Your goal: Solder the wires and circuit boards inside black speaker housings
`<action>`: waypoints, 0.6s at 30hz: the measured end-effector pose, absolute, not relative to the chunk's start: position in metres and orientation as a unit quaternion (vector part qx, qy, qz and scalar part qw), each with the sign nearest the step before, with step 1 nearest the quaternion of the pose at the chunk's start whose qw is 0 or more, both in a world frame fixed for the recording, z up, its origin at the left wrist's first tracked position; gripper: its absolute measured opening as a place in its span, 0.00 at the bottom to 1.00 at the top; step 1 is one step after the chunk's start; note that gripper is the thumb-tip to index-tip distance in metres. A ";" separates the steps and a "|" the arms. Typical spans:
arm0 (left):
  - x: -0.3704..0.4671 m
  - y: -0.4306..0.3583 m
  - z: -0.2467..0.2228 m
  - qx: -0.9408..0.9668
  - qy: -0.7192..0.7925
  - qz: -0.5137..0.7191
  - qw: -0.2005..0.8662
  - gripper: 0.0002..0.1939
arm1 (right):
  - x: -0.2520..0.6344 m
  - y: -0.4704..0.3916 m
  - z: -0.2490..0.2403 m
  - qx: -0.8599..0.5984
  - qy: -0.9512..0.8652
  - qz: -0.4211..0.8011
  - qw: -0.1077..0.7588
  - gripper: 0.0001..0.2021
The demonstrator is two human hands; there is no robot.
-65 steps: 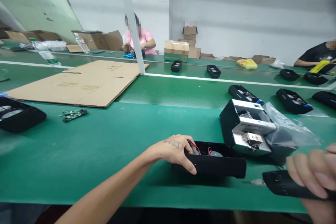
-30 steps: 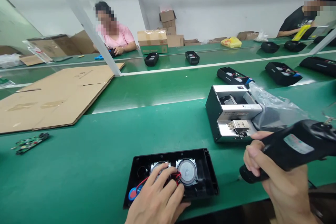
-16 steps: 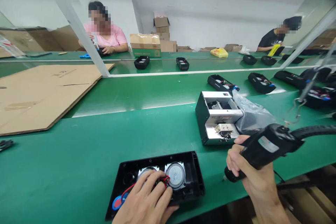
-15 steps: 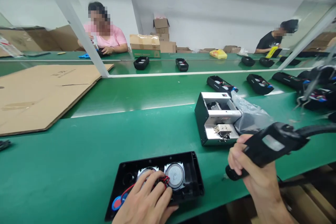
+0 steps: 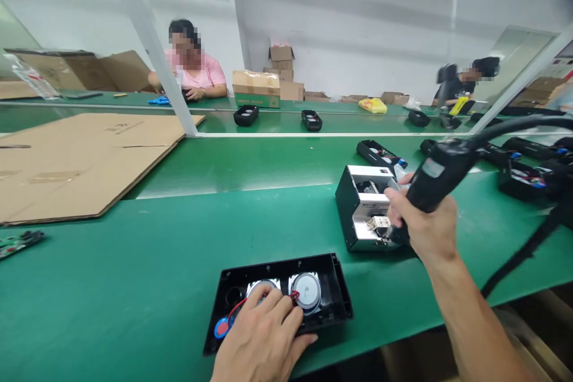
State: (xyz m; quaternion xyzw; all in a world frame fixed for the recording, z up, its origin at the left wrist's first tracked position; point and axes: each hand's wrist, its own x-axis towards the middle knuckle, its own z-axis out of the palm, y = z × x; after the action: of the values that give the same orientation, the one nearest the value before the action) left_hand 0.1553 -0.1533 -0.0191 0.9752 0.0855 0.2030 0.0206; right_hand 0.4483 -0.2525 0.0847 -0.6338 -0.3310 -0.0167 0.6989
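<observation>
My left hand grips the near edge of a black speaker housing, fingers reaching inside and thumb along the outer wall. Inside lie two round speakers; the right speaker shows fully, while the left one is partly under my fingers. Red wires and a blue-and-red round part sit at the housing's left end. My right hand is wrapped round a black electric screwdriver, its cable rising to the right. The screwdriver's lower end is at the front of a silver-and-black screw feeder; the tip is hidden.
A flat cardboard sheet covers the left side. A circuit board lies at the left edge. Several black housings stand along the belt and to the right. Two people sit across the line. A white post rises from the divider.
My right hand has moved the electric screwdriver up and away from me, to the screw feeder's front. My left hand stays on the housing. The view has shifted slightly left.
</observation>
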 end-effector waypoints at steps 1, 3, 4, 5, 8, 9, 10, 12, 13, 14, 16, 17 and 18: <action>0.156 -0.154 -0.019 0.975 0.085 0.204 0.021 0.15 | 0.442 -0.258 0.084 -0.647 -0.336 0.014 0.684 0.18; 0.156 -0.155 -0.019 0.974 0.088 0.209 0.019 0.16 | 0.427 -0.270 0.083 -0.655 -0.330 0.074 0.675 0.17; 0.157 -0.156 -0.018 0.973 0.090 0.213 0.018 0.17 | 0.419 -0.277 0.082 -0.646 -0.324 0.098 0.684 0.17; 0.157 -0.157 -0.018 0.972 0.094 0.217 0.016 0.17 | 0.411 -0.285 0.081 -0.630 -0.318 0.119 0.699 0.17; 0.157 -0.159 -0.017 0.969 0.099 0.225 0.018 0.18 | 0.391 -0.308 0.079 -0.577 -0.310 0.157 0.739 0.15; 0.157 -0.160 -0.016 0.969 0.099 0.225 0.020 0.18 | 0.384 -0.315 0.078 -0.566 -0.307 0.160 0.748 0.15; 0.158 -0.160 -0.016 0.969 0.098 0.224 0.020 0.18 | 0.378 -0.320 0.078 -0.559 -0.301 0.162 0.755 0.14; 0.158 -0.160 -0.016 0.970 0.099 0.221 0.018 0.18 | 0.365 -0.327 0.079 -0.546 -0.295 0.163 0.767 0.15; 0.159 -0.159 -0.016 0.970 0.098 0.221 0.017 0.18 | 0.359 -0.327 0.079 -0.534 -0.300 0.166 0.772 0.15; 0.159 -0.159 -0.016 0.970 0.097 0.221 0.019 0.19 | 0.352 -0.325 0.079 -0.516 -0.311 0.166 0.781 0.15; 0.159 -0.159 -0.017 0.970 0.096 0.221 0.024 0.19 | 0.337 -0.316 0.081 -0.473 -0.331 0.156 0.802 0.14; 0.159 -0.159 -0.017 0.970 0.096 0.220 0.025 0.19 | 0.331 -0.309 0.082 -0.456 -0.337 0.152 0.809 0.14; 0.159 -0.159 -0.017 0.971 0.097 0.219 0.026 0.19 | 0.324 -0.303 0.083 -0.447 -0.342 0.154 0.812 0.13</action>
State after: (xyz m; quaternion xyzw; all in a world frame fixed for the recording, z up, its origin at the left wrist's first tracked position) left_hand 0.1594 -0.1591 -0.0174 0.9706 0.0968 0.2189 0.0263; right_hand 0.3244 -0.3026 0.0829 -0.4467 -0.3418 0.1541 0.8123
